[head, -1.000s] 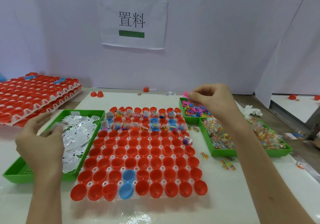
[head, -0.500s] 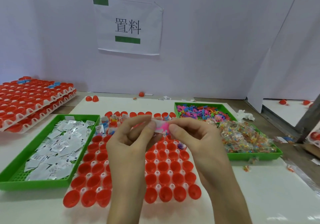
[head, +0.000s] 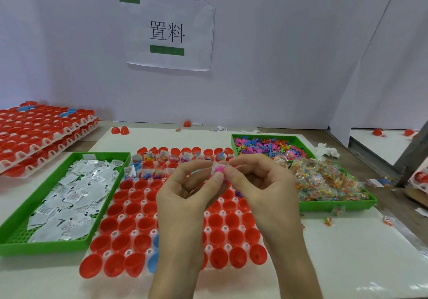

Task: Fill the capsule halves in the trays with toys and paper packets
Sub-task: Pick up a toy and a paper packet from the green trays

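Both hands hang just above the middle of the tray [head: 139, 216], with its rows of red cups [head: 133, 208]. The left hand [head: 185, 196] and the right hand [head: 259, 187] meet fingertip to fingertip. Each one pinches an end of a little paper packet [head: 215, 166] with thumb and first finger. A pink toy [head: 220, 170] sits pressed against the packet, right where the thumbs come together. The other fingers on both hands are loosely curled (we think something stripy is tucked in the left hand too, but it is too small to tell).

What could go wrong? The toy is tiny and only fingertips hold it. If one pinch lets go too soon, we think it could drop and bounce off a cup's edge. Then it might land in a cup that is already full at the far side of the tray, or roll off the tray. The two bits could also come apart, so one cup gets a packet and no toy. The hands cover many cups, so aiming at the right one may be hard.

The packet lies longways from left to right across the tray, about level. Its flat face is turned towards us. The toy is too small for us to see which way it points.
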{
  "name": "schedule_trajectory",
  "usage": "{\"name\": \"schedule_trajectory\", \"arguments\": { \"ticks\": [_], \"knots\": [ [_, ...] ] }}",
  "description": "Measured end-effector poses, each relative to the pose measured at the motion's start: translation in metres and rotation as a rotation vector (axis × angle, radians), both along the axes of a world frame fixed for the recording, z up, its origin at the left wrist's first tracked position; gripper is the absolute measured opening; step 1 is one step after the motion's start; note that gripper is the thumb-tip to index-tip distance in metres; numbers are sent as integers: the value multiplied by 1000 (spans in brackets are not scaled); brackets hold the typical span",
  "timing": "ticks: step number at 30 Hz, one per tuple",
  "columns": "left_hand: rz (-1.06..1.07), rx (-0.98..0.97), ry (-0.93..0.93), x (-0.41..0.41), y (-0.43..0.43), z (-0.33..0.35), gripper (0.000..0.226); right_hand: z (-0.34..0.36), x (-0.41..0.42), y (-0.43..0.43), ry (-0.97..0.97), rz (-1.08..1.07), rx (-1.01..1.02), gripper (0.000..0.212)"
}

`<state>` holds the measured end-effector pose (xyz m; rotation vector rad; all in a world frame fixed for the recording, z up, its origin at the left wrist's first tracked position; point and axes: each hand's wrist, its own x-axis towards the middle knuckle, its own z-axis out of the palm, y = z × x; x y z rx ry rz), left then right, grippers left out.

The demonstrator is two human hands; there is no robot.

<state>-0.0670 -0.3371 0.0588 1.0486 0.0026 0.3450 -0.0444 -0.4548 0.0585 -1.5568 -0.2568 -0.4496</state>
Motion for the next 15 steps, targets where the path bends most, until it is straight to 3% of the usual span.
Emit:
{"name": "schedule_trajectory", "arguments": {
  "ticks": [5, 8, 9, 11, 15],
  "knots": [
    [29, -38, 4, 0, -2, 1, 23, -1, 0, -3, -53, 21, -104, 7],
    [46, -28, 35, 0, 2, 0, 21, -11, 14, -26, 9, -147, -98, 8],
    [46, -12, 46, 1, 5, -2, 20, -16, 21, -39, 49, -258, -87, 1],
    [38, 35, 68, 1, 9, -4, 21, -34, 32, -68, 164, -478, -168, 12],
    [44, 77, 106, 3, 12, -6, 30, -73, 45, -101, 451, -576, -506, 9]
  ]
}}
